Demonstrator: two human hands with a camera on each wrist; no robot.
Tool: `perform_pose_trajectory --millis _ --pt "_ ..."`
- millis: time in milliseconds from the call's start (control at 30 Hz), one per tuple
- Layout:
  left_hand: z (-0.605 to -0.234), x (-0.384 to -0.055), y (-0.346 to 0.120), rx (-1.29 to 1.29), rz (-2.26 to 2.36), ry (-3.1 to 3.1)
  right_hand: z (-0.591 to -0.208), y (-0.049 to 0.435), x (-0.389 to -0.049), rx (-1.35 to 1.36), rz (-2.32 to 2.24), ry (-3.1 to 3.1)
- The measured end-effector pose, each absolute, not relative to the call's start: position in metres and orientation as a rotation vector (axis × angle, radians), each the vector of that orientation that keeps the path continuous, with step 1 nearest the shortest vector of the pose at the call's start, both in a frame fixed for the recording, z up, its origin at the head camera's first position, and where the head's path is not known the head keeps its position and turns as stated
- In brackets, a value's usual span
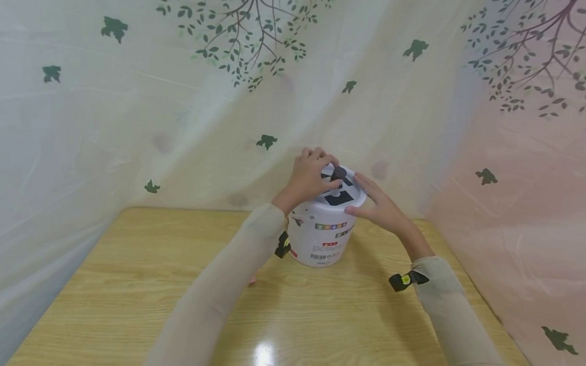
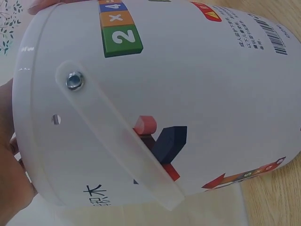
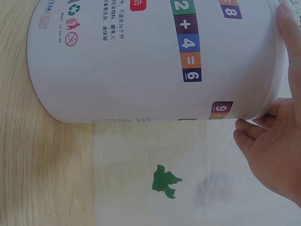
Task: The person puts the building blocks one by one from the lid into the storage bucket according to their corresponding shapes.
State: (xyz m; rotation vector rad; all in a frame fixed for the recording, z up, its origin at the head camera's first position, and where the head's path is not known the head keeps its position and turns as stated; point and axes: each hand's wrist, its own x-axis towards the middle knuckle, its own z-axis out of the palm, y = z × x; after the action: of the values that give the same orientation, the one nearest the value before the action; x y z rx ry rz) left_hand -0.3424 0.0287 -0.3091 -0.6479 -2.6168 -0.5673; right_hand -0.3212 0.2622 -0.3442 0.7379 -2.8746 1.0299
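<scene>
A white bucket [image 1: 322, 238] printed with coloured number tiles stands upright on the table. Its white lid [image 1: 357, 190] has black shapes on top. My left hand [image 1: 309, 174] reaches over the lid, thumb and fingers about a dark round piece [image 1: 339, 173] at the lid's top. From the right, my right hand [image 1: 381, 207] holds the bucket's upper rim, thumb on the near side and fingers farther back. In the right wrist view, fingertips of the right hand [image 3: 270, 150] touch the rim. The left wrist view shows the bucket's translucent handle [image 2: 117, 136] hanging along its side.
The wooden table [image 1: 139, 285] extends around the bucket. A small pink thing [image 1: 252, 281] is mostly hidden behind the left forearm. A pale curtain [image 1: 201, 163] with leaf and bird prints hangs behind the table and along its sides.
</scene>
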Motion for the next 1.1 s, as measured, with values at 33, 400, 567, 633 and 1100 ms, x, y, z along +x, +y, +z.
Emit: perform_pose_trajectory --millis 33,400,567,633,1100 --pt "-0.3093 -0.3425 0.0298 -0.636 -0.563 -2.629 -0.3443 0.2623 -0.3212 0.738 1.031 -2.874" --pt "-0.3083 -0.3397 0.0342 -0.576 -0.532 -2.694 -0.3435 0.2610 -0.3210 0.740 1.036 -2.863" --pt "-0.3076 -0.3378 0.0338 -0.559 -0.550 -2.717 -0.3439 0.2607 -0.3201 0.732 1.034 -2.870" --pt "-0.3078 -0.3375 0.0337 -0.554 -0.554 -2.724 -0.3442 0.2608 -0.3201 0.731 1.031 -2.873" --pt "-0.3108 -0.3387 0.0327 -0.553 -0.597 -2.721 -0.3447 0.2613 -0.3194 0.727 1.048 -2.870"
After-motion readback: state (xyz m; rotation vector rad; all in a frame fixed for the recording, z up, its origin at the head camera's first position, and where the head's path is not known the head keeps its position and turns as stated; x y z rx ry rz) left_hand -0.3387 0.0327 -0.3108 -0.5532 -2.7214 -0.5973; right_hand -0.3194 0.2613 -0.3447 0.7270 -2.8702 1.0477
